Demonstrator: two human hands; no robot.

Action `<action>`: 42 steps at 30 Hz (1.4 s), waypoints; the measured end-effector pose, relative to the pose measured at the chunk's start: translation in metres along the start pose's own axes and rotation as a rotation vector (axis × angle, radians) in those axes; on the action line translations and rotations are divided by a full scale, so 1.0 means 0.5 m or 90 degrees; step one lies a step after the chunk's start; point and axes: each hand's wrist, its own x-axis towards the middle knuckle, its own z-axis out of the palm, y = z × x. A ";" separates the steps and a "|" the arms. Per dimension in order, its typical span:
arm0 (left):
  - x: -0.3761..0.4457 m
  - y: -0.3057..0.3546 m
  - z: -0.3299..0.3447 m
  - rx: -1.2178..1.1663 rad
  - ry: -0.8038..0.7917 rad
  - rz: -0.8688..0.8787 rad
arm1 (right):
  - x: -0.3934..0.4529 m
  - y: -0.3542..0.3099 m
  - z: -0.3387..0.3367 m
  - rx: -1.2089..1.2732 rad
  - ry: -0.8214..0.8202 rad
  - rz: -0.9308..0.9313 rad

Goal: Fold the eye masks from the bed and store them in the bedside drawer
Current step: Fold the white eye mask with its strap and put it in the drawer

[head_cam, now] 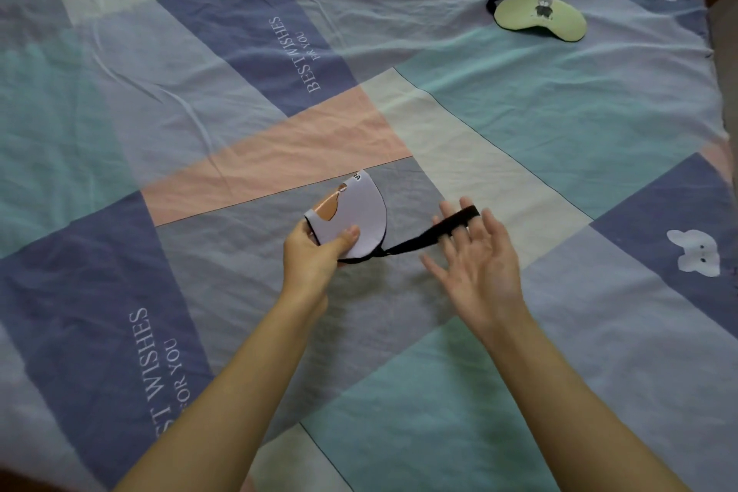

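A lilac eye mask (361,212) with a brown cartoon print is folded in half and held just above the bed. My left hand (315,256) pinches its lower edge between thumb and fingers. Its black elastic strap (433,234) stretches to the right, looped over the spread fingers of my right hand (475,252). A second, pale green eye mask (539,16) with a small bear print and a black strap lies flat on the bed at the far right. The bedside drawer is not in view.
The bed is covered by a patchwork sheet (239,132) in teal, navy, pink and cream, with printed words and white bunny faces. The bed's right edge (719,92) runs down the right side, with a brown surface beyond it.
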 end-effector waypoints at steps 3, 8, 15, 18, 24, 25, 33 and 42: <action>-0.001 0.006 -0.002 -0.082 -0.020 -0.036 | 0.009 0.006 -0.015 -0.753 0.061 -0.064; 0.015 0.013 -0.017 -0.094 0.020 -0.007 | -0.033 -0.018 -0.022 -0.683 -0.133 0.018; -0.018 -0.009 -0.007 -0.012 -0.043 -0.018 | -0.023 0.008 -0.004 0.037 -0.047 -0.054; -0.027 -0.009 -0.006 0.005 -0.085 -0.022 | -0.022 0.031 -0.001 -0.126 0.016 -0.148; -0.034 0.010 -0.019 0.150 -0.251 0.044 | -0.041 0.041 -0.008 -0.441 -0.030 -0.232; -0.034 0.013 -0.022 0.180 -0.277 0.055 | -0.042 0.042 -0.010 -0.465 -0.033 -0.238; -0.051 0.038 -0.034 0.445 -0.410 0.157 | -0.049 0.028 -0.005 -0.631 -0.031 -0.248; -0.088 0.073 -0.028 0.214 -0.417 0.069 | -0.046 0.009 0.034 -0.769 0.006 -0.366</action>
